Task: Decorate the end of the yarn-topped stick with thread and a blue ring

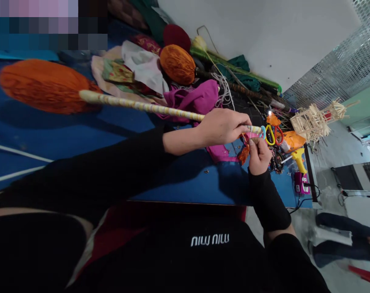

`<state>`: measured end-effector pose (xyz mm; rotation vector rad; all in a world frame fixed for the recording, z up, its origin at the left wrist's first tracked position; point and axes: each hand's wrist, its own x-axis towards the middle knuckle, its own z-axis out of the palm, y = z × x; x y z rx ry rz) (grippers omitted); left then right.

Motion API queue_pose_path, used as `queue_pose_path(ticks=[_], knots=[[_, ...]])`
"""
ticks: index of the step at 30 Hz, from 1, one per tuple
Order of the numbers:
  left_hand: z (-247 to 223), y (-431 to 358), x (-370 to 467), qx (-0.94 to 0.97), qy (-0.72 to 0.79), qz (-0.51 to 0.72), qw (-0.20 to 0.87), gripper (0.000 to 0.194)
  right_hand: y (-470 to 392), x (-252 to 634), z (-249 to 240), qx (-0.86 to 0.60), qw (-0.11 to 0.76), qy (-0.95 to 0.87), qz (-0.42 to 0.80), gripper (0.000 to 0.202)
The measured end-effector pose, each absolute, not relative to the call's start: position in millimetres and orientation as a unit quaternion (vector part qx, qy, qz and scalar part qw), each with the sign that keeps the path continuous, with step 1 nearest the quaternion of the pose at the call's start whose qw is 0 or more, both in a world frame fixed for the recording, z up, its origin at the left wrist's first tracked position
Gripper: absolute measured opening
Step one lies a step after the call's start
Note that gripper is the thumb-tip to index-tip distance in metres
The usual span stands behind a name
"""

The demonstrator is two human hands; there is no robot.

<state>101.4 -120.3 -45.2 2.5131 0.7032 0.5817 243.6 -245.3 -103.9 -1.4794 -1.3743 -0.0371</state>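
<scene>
A long stick wrapped in pale yellow and white [148, 107] runs across the blue table, a big orange fabric bulb [47, 86] at its left end. My left hand [220, 127] is wrapped round the stick near its right end. Just below that end, my right hand [259, 154] is closed, thumb and forefinger pinched together by what looks like a thin strand; the fingertips hide most of it. Magenta cloth [193, 97] lies behind and under my left hand. A small orange piece [244, 154] is between the two hands.
Scissors with yellow handles [270, 135], a yellow glue gun [300, 160] and a purple power strip [301, 183] are at the right. Behind lie a second orange bulb [178, 64], cloths and sticks. A wooden stick structure [311, 122] stands at the back right. Another person's legs [340, 236] show beyond.
</scene>
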Motion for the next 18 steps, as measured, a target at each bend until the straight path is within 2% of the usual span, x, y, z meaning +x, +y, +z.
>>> queue_pose_path(ticks=[5, 10, 18], knots=[[-42, -120, 100, 0.907, 0.263, 0.216, 0.249, 0.031, -239, 245, -115, -0.629, 0.579, -0.516, 0.055, 0.037], [-41, -117, 99, 0.905, 0.224, 0.201, 0.299, 0.03, -227, 253, -132, -0.615, 0.621, -0.452, 0.18, 0.043], [-36, -115, 95, 0.926, 0.208, 0.151, 0.276, 0.028, -213, 274, -152, -0.616, 0.599, -0.422, 0.288, 0.064]])
